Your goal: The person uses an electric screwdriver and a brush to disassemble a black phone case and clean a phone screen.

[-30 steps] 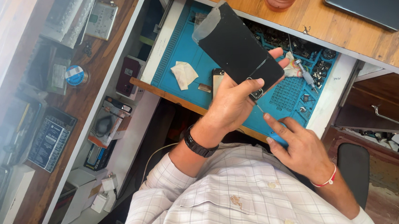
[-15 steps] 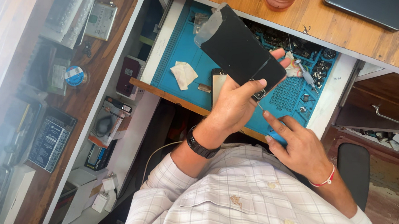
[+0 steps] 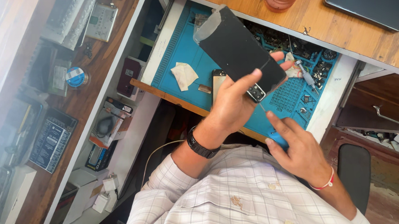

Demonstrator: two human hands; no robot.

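**Step in hand.** The left hand [image 3: 233, 104] is closed around a dark phone [image 3: 237, 52]. It holds the phone back-up and tilted above the blue work mat [image 3: 183, 45], with the camera block [image 3: 255, 94] at the hand's fingertips. The right hand [image 3: 300, 150] is below and just beside it, fingers drawn narrow and apparently pinching a thin pin [image 3: 263, 108] that points at the phone's lower corner. This looks like probing at that corner.

**Next move calls for.** A steady left grip and fine, light aim of the pin tip.

**Packages and labels, placed from the left hand.**
- Just beyond it, on the mat: a crumpled white paper scrap [image 3: 184, 75] and a second phone [image 3: 217, 82] lying flat.
- Well to its left, on the wooden shelf:
  - an orange-and-white box picturing a cable [image 3: 106, 125];
  - a dark flat box with pale print [image 3: 52, 138];
  - a round roll with a blue label [image 3: 76, 78].
- Below the shelf: small white plug blocks [image 3: 104, 192].
- Far beyond the right hand, on the wooden top: a dark slab device [image 3: 367, 4].
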